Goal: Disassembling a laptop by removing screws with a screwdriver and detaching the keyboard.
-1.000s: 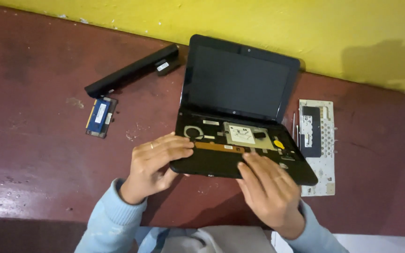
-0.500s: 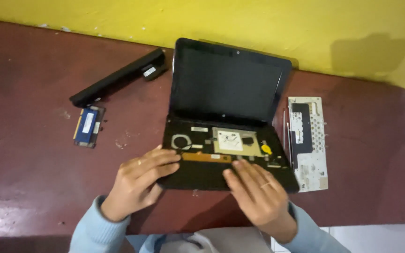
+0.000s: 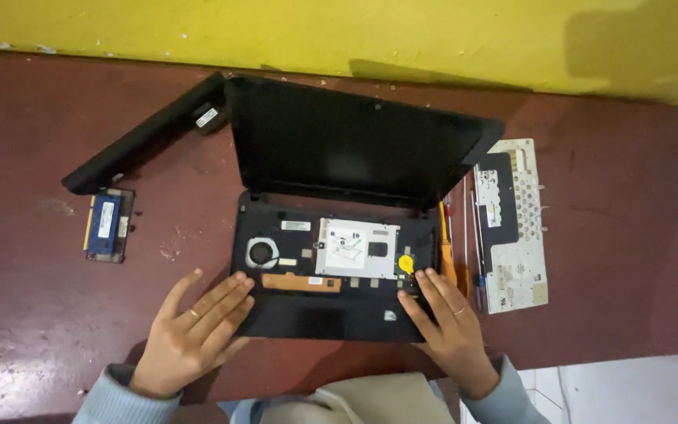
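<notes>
Small black laptop [image 3: 331,259] open in the middle of the red-brown table [image 3: 33,314], keyboard removed, inner parts visible, left hand [image 3: 190,334] flat on its front left corner, fingers spread, holding nothing, right hand [image 3: 449,334] flat on the front right corner, fingers spread, screwdrivers [image 3: 464,243] and detached keyboard [image 3: 515,224] just beside, long battery [image 3: 147,133] and blue memory module [image 3: 105,225] at the left.

One head-worn view looks steeply down — fairly close — over a table [image 3: 25,314], facing a yellow wall [image 3: 355,31] along the far edge.
</notes>
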